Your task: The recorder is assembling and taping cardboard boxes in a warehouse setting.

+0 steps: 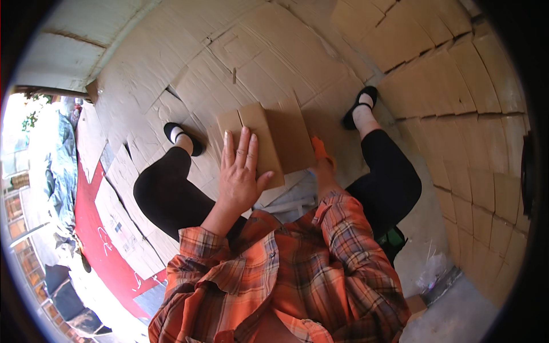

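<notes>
A brown cardboard box [235, 121] stands between my knees, with a seam along its near-left face and a wide panel or raised flap [290, 137] on its right. Across that seamed face my left hand [243, 168] lies flat, fingers stretched out and thumb apart. My right hand [325, 166] is at the box's right side, close to the panel's edge. Something bright orange [320, 150] covers or sits at its fingers; whether it is worn or held I cannot make out. The panel and the orange thing partly hide those fingers.
Flattened cardboard sheets [269, 51] cover the floor. Stacked brown cartons [434, 86] form a wall on the right. My black-shod feet [360, 107] stand either side of the box. A red strip [91, 211] and a bluish plastic sheet [60, 171] lie at the left.
</notes>
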Demonstrator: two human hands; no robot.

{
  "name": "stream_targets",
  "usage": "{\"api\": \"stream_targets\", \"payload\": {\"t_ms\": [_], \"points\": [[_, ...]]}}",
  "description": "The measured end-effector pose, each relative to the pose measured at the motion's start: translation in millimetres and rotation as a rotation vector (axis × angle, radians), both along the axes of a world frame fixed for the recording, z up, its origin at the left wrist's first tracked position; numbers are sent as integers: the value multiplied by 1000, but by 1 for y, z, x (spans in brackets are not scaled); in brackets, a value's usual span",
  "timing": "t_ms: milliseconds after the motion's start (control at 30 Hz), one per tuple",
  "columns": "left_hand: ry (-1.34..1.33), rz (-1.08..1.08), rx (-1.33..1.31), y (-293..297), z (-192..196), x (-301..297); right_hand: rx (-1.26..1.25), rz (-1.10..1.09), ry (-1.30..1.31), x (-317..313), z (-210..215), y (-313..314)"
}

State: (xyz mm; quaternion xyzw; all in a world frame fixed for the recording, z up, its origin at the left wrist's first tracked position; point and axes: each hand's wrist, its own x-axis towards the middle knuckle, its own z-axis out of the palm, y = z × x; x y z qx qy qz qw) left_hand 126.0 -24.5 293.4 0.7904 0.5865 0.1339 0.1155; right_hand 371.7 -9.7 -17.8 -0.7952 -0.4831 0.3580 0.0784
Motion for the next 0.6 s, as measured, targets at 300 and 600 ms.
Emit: {"api": "stream_targets", "payload": {"t_ms": [300,600], "points": [[52,27,-49,-2,-5,-4,-226,-192,-146,9,29,25],[23,32,141,-6,-3,9,734,-61,330,21,281,98]]}}
